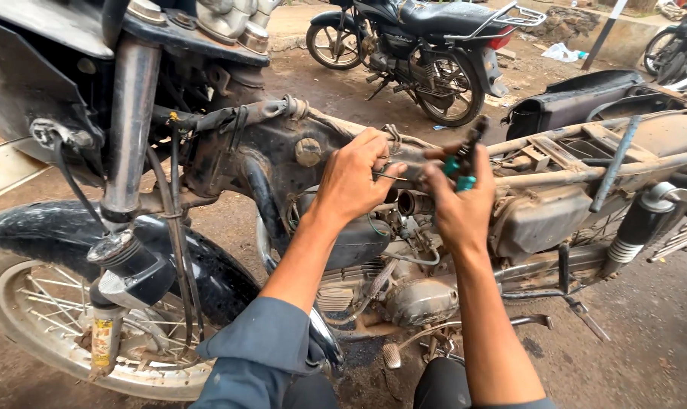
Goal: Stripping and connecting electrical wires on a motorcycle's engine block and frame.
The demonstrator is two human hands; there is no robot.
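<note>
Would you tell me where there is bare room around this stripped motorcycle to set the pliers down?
Bare ground lies right of the rear shock, and more between the frame and the parked motorcycle. Around the left hand, right hand with the pliers, and engine, it is crowded.

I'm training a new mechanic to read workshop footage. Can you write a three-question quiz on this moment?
1. True or false: the right hand holds pliers with teal grips.
2. What does the left hand pinch? A) a thin wire B) a spanner C) a rag
3. Fill in: the stripped motorcycle frame has no fuel ____ fitted.

Key: 1 true; 2 A; 3 tank. The front wheel sits at the left of the view, and another motorcycle stands parked behind.
</note>
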